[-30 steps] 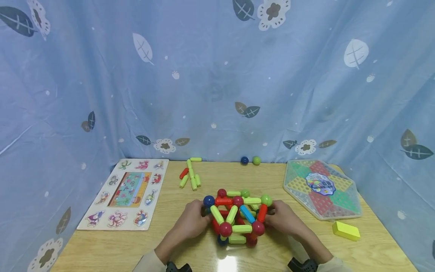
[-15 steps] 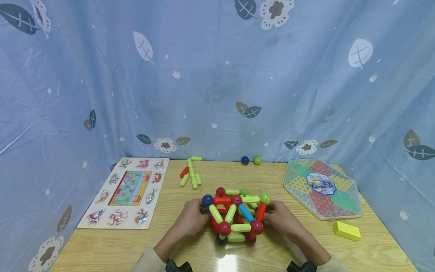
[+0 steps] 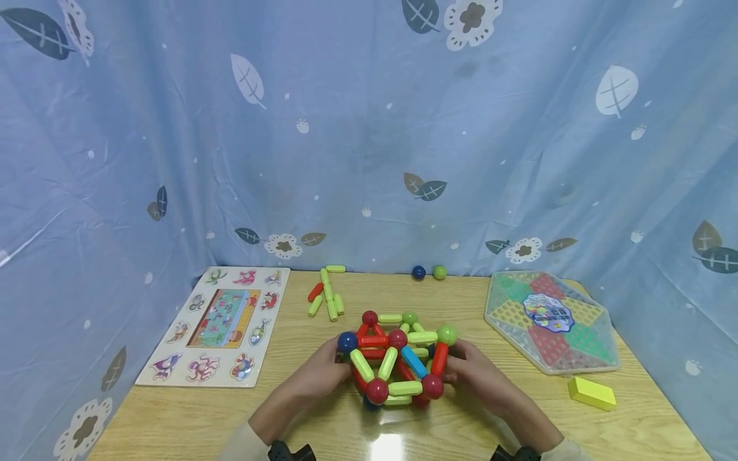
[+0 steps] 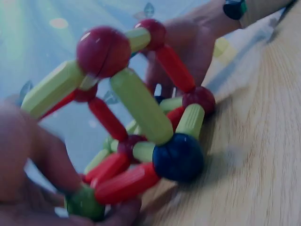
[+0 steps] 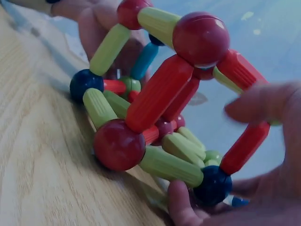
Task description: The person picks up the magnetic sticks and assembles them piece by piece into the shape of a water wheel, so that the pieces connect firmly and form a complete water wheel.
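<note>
A hollow frame of magnetic rods and balls [image 3: 405,388] in red, yellow-green and blue stands low over the table, between both hands. My left hand [image 3: 317,376] grips its left side. In the left wrist view, thumb and fingers close round a green ball [image 4: 84,203] at a lower corner. On the other side my right hand [image 3: 483,379] holds the frame low down. The right wrist view has its fingers [image 5: 181,202] at a dark blue ball [image 5: 212,185], with the thumb beside a red rod. From the head view, the frame hides most fingertips.
Behind the frame lie several loose rods [image 3: 328,291], and a blue ball [image 3: 418,273] beside a green ball [image 3: 440,272] near the curtain. A sea-animal puzzle board [image 3: 268,346] is on the left. At right are a hexagonal game box [image 3: 582,351] and a yellow block [image 3: 591,393].
Both hands keep their hold while the frame tilts a little toward me. Its back edge has risen and the lower front balls are more hidden behind the upper ones.
</note>
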The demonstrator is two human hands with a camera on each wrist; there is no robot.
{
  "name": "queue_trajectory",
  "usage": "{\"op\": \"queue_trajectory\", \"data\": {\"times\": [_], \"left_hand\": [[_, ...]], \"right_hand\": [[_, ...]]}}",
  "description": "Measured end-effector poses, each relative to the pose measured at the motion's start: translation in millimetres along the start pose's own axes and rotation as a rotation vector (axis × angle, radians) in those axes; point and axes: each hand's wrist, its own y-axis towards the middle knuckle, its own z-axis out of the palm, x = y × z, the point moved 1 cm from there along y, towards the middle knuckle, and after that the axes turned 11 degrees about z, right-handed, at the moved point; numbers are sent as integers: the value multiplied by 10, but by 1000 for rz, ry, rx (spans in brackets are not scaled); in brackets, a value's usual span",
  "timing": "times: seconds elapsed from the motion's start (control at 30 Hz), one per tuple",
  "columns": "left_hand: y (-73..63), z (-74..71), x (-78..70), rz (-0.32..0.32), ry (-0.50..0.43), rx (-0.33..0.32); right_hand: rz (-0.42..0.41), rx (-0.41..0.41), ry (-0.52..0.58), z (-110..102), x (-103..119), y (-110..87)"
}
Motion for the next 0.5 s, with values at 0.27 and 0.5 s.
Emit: {"op": "queue_trajectory", "data": {"times": [0.27, 0.5], "left_hand": [[-26, -74, 2, -24, -406, 151], [35, 54, -117, -50, -310, 25]], "right_hand": [[-48, 285, 214, -77, -19, -52], [-17, 74, 99, 31, 100, -32]]}}
